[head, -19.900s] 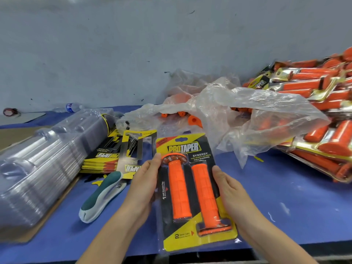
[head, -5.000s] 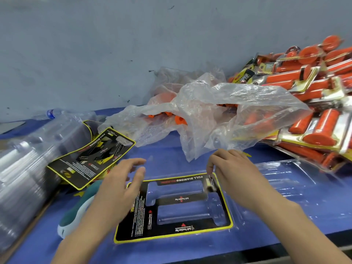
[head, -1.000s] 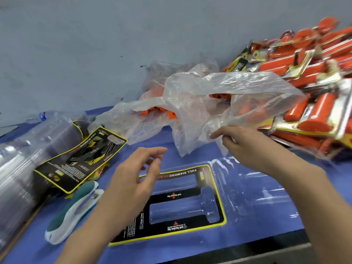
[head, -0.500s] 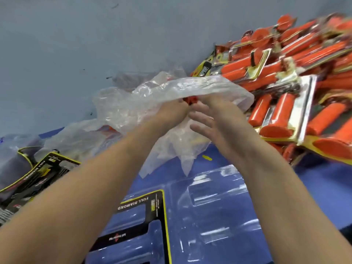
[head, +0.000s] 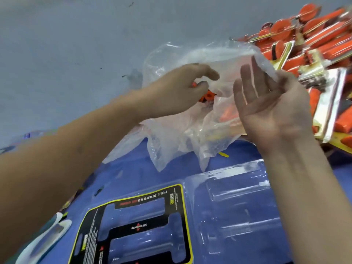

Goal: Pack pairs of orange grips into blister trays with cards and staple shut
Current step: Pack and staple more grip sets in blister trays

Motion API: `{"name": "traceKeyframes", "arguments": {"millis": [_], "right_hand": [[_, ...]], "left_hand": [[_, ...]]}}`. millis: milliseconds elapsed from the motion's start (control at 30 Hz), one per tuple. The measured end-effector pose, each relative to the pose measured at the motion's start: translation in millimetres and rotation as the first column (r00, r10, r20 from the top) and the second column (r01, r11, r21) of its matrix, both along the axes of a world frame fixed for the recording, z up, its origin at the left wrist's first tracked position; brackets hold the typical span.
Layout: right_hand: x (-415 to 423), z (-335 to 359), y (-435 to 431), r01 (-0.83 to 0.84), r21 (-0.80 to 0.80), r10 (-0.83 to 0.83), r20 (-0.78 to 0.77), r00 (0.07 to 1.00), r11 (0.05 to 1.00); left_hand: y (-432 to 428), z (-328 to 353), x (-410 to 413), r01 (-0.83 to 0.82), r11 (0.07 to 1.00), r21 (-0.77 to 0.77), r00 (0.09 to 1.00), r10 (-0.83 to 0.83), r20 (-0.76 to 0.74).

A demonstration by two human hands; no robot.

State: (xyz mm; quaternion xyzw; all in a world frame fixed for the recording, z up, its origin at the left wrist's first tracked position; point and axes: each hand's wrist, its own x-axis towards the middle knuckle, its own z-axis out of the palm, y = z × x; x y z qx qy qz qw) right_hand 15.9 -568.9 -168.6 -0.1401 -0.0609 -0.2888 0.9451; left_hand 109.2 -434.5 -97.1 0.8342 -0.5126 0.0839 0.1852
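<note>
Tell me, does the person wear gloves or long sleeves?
No. The left hand and right hand are both bare, with no gloves, and no ring or watch shows. The left forearm and right forearm are bare too; no sleeve comes into view.

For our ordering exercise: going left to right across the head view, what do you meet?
White-and-teal plastic stapler, left hand gripping an orange rubber grip, open right hand, heap of packed orange grips in blister trays.

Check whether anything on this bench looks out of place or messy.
Only small things. A yellow scrap lies loose on the blue table by the plastic bag's near edge, and the finished packs at right are heaped at all angles. The open blister tray looks undamaged.
</note>
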Motion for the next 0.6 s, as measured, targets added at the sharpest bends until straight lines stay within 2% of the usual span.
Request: {"name": "traceKeyframes", "arguments": {"millis": [67, 133, 200, 300, 333, 400, 433, 467, 500, 533, 567, 600], "right_hand": [[-3, 3, 6, 0.051, 0.026, -0.052, 0.007, 0.999, 0.998], [-2, 7, 21, 0.097, 0.026, -0.095, -0.053, 0.994, 0.995], [-3, 11, 48, 0.14, 0.005, -0.137, -0.187, 0.973, 0.99], [-8, 10, 106, 0.164, -0.051, -0.17, -0.411, 0.896, 0.985], [-10, 9, 127, 0.12, -0.08, -0.143, -0.444, 0.884, 0.99], [-8, 9, 172, -0.096, -0.189, 0.004, -0.438, 0.899, 0.977], [-3, 11, 194, -0.237, -0.327, 0.079, -0.43, 0.899, 0.915], [4, 11, 214, -0.346, -0.516, 0.1, -0.445, 0.89, 0.783], [13, 10, 231, -0.408, -0.669, 0.079, -0.464, 0.882, 0.622], [26, 8, 245, -0.438, -0.755, 0.044, -0.48, 0.876, 0.487], [40, 7, 252, -0.465, -0.773, 0.032, -0.502, 0.864, 0.431], [56, 8, 255, -0.507, -0.73, 0.055, -0.546, 0.836, 0.457]], "left_hand": [[34, -8, -3, 0.102, 0.994, -0.027, 0.987, -0.104, -0.123], [78, -21, 3, 0.019, 0.999, -0.043, 0.974, -0.028, -0.224], [122, -35, 16, -0.133, 0.991, -0.015, 0.952, 0.123, -0.28], [177, -56, 43, -0.387, 0.908, 0.162, 0.859, 0.419, -0.295], [191, -62, 53, -0.46, 0.863, 0.209, 0.819, 0.504, -0.274], [215, -71, 70, -0.599, 0.77, 0.217, 0.744, 0.636, -0.204], [225, -74, 76, -0.655, 0.731, 0.192, 0.708, 0.682, -0.185], [232, -76, 79, -0.683, 0.716, 0.143, 0.685, 0.696, -0.217], [236, -76, 80, -0.692, 0.718, 0.076, 0.67, 0.677, -0.304], [238, -76, 85, -0.692, 0.722, -0.023, 0.655, 0.614, -0.44], [238, -73, 90, -0.709, 0.693, -0.133, 0.609, 0.505, -0.612], [235, -69, 98, -0.744, 0.627, -0.232, 0.523, 0.33, -0.786]]}}
